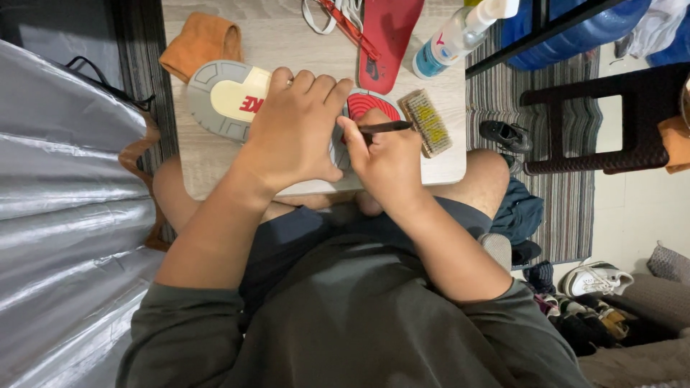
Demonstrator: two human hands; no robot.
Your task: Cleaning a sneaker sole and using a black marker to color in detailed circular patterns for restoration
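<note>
A shoe [224, 97] lies sole-up on a small wooden table [287, 36], its sole grey and cream with a red tip. My left hand [295, 129] lies flat over the middle of the sole and holds the shoe down. My right hand [388, 158] grips a thin dark tool [387, 128], pen-like, with its tip at the red forefoot part of the sole [374, 104]. A small scrub brush [425, 122] with yellowish bristles lies just right of the shoe.
An orange cloth [201, 42], a red insole [388, 36], laces [338, 14] and a spray bottle [460, 36] sit further back on the table. A dark stool [596, 122] stands to the right, with shoes [593, 279] on the floor. Silver sheeting [65, 215] is at left.
</note>
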